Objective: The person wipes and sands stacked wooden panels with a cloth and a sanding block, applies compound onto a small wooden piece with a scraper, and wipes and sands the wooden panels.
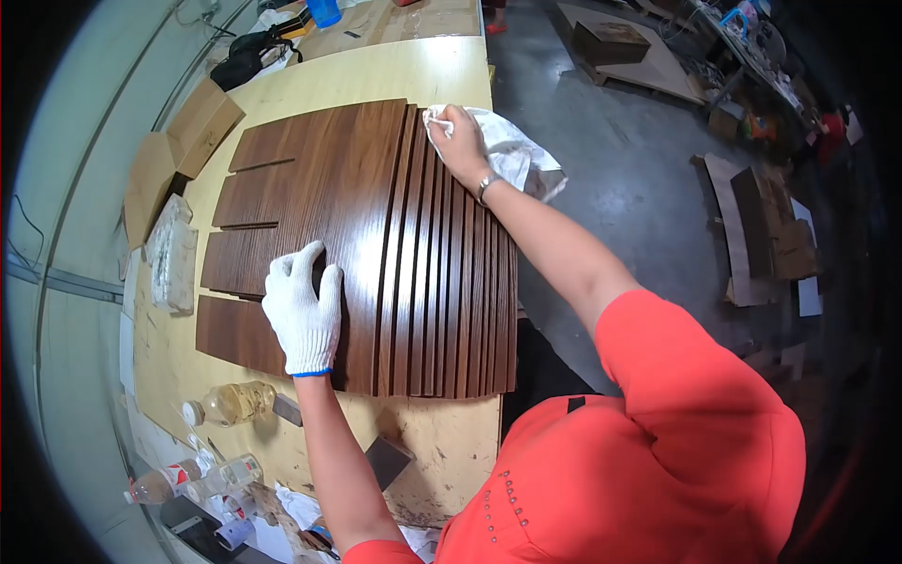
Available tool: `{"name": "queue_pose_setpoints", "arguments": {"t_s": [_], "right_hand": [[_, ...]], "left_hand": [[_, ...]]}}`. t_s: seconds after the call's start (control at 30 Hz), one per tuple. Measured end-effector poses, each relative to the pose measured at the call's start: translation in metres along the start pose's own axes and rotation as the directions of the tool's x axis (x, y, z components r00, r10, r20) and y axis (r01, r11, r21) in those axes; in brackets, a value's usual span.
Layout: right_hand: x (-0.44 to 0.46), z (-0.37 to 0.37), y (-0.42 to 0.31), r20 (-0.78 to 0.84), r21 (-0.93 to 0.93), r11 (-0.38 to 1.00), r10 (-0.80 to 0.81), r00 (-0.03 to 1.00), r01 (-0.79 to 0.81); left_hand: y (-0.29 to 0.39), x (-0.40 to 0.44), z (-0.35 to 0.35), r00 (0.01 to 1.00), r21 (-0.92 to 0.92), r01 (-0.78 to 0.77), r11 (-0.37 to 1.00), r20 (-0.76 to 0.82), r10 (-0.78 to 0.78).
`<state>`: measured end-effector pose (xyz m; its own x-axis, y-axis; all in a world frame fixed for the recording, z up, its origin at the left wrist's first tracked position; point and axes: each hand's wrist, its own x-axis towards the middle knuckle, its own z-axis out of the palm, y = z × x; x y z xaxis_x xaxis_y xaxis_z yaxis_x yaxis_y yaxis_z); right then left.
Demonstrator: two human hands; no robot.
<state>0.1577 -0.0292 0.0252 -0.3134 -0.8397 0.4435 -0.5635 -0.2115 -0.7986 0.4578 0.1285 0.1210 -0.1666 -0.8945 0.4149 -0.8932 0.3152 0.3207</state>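
Observation:
A fanned stack of dark brown wood-grain boards [352,179] lies on the table, its stepped edges running along the right side. The top board has several slots cut in from its left edge. My left hand [303,310], in a white knit glove with a blue cuff, rests on that top board with fingers apart and nothing in them. Bare and wearing a wristwatch [488,186], my right hand [458,148] grips a white cloth [507,141] at the far right corner of the stack. Part of the cloth hangs past the table's edge.
On the pale wooden table [376,70], an open cardboard box [202,127] and a white wrapped block [172,258] stand left. Bottles, including one of yellowish liquid [235,404], lie near left beside a dark block [387,461]. Cardboard [752,230] sits on the floor at right.

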Motion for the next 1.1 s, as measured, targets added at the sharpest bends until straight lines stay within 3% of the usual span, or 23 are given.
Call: {"name": "queue_pose_setpoints", "arguments": {"t_s": [0.07,0.17,0.2,0.23,0.3,0.33,0.37,0.4,0.5,0.53,0.57,0.63,0.7,0.8,0.9,0.93,1.03,1.1], "right_hand": [[-0.034,-0.003,-0.002,0.009,0.009,0.997,-0.083,0.996,0.083],[-0.118,-0.031,-0.045,0.279,0.004,0.998,-0.055,0.959,0.056],[-0.143,-0.031,-0.056,0.206,0.039,0.984,-0.179,0.962,0.175],[-0.140,-0.040,-0.070,0.282,-0.010,0.986,-0.157,0.947,0.166],[-0.100,-0.034,-0.074,0.294,0.272,0.934,0.149,0.944,-0.232],[-0.066,-0.015,-0.052,0.077,0.332,0.943,-0.031,0.997,0.004],[-0.030,-0.008,-0.048,-0.024,0.298,0.946,-0.127,0.992,0.128],[-0.003,-0.003,-0.054,-0.005,0.316,0.935,-0.167,0.986,0.160],[0.000,0.020,-0.060,0.131,0.019,0.946,-0.322,0.938,0.323],[-0.014,0.019,-0.065,0.132,0.055,0.926,-0.378,0.916,0.374],[-0.030,0.011,-0.067,0.183,0.127,0.933,-0.357,0.916,0.337],[-0.026,0.017,-0.058,0.135,0.149,0.930,-0.355,0.925,0.336],[0.012,0.030,-0.044,0.055,0.073,0.978,-0.202,0.978,0.198],[0.052,0.032,-0.036,0.007,0.039,0.991,-0.128,0.992,0.128],[0.018,0.021,-0.034,-0.011,-0.007,0.987,-0.158,0.987,0.158],[-0.004,0.011,-0.038,0.069,0.083,0.992,-0.103,0.992,0.097],[-0.087,-0.012,-0.059,0.195,0.156,0.956,-0.278,0.941,0.250],[-0.137,-0.026,-0.086,0.184,0.214,0.899,-0.421,0.888,0.382]], "left_hand": [[-0.001,0.000,0.001,1.000,0.007,0.004,1.000,0.004,-0.004],[0.002,0.000,-0.001,1.000,0.012,0.014,1.000,0.009,-0.014],[0.001,0.000,0.000,1.000,-0.008,0.020,1.000,0.006,-0.020],[0.005,0.001,-0.002,1.000,-0.028,0.027,0.999,0.013,-0.027],[0.004,0.001,-0.003,1.000,-0.042,0.017,0.999,0.012,-0.017],[0.004,0.000,-0.003,1.000,-0.037,0.017,0.999,0.014,-0.016],[0.005,0.000,-0.003,1.000,-0.034,0.015,0.999,0.012,-0.015],[0.005,0.001,-0.003,1.000,-0.031,0.012,0.999,0.007,-0.012],[0.007,0.001,-0.004,1.000,-0.001,0.028,1.000,0.008,-0.028],[0.006,0.001,-0.004,1.000,-0.021,0.012,1.000,-0.001,-0.012],[0.001,0.000,0.000,1.000,-0.054,0.015,0.998,-0.002,-0.015],[-0.001,0.000,0.001,1.000,-0.072,0.022,0.997,-0.004,-0.022],[0.006,0.002,-0.004,1.000,-0.022,0.016,1.000,-0.001,-0.016],[0.005,0.002,-0.004,1.000,-0.017,0.014,1.000,0.007,-0.014],[0.004,0.001,-0.005,0.999,-0.034,0.041,0.999,0.024,-0.041],[0.005,0.001,-0.006,0.998,-0.040,0.050,0.998,0.031,-0.049],[0.005,0.002,-0.006,0.999,-0.022,0.039,0.999,0.031,-0.038],[0.002,0.001,-0.003,0.999,-0.034,0.037,0.999,0.023,-0.037]]}}
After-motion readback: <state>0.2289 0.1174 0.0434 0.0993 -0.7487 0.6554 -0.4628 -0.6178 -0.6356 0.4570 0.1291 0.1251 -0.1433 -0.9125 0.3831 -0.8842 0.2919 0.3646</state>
